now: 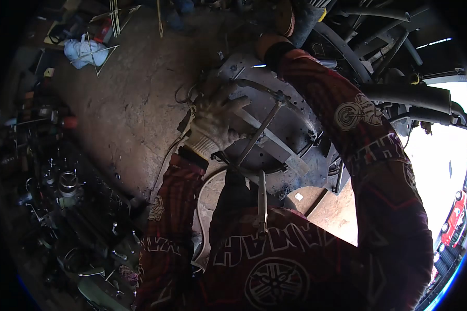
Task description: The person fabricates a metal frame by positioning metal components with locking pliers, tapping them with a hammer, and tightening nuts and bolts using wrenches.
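Observation:
My left hand (215, 122) wears a light work glove. Its fingers are spread apart over the left side of a round metal frame with crossing flat bars (267, 124), and the thumb lies close to one bar. The frame rests on a dark metal plate (290, 88) with small holes. My right hand (269, 43) reaches past the far edge of the plate, beside a dark cylindrical part with a brownish round end (284, 18). Its fingers are hidden, so what it holds does not show. A clamp-like metal bar (262, 197) stands at the near edge of the frame.
Metal tubes and pipes (410, 96) crowd the right side. Dark machine parts and tools (67, 184) fill the left. A white-blue cloth bundle (85, 52) and thin rods (114, 18) lie at the upper left on the brown floor (124, 103). A cable (205, 207) runs below my left hand.

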